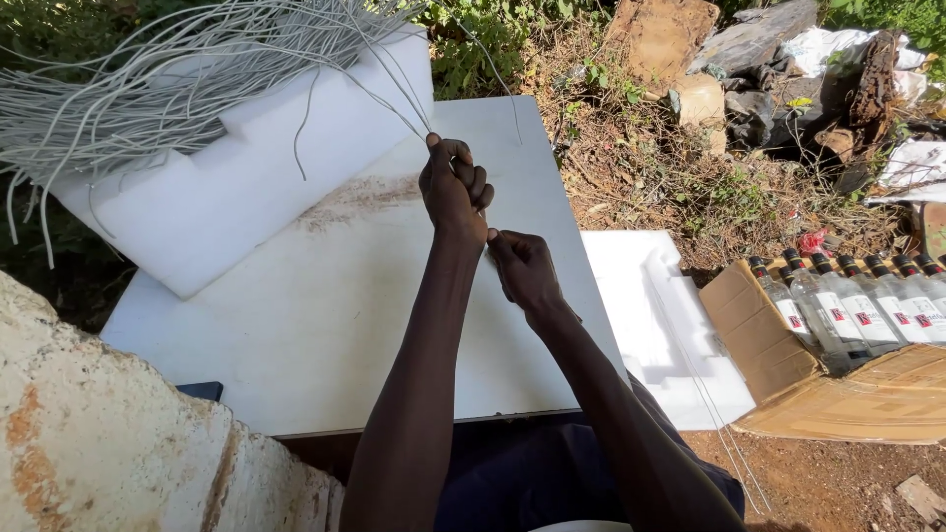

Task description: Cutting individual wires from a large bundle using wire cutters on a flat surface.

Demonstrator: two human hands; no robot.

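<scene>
My left hand [454, 189] is raised over the white table [325, 325], fingers closed around a few thin grey strands [394, 99] that run up and back to a big bundle of grey strands [128, 89] at the far left. My right hand [523, 268] sits just below and right of it, closed, pinching what looks like the lower end of the same strands. The strands between the two hands are hidden by my fingers.
A white foam block [246, 187] lies on the table's far left under the bundle. A rough stone wall [89, 433] rises at the near left. On the ground at right lie a white foam sheet [660, 325] and an open cardboard box [867, 384] of several clear bottles [867, 305].
</scene>
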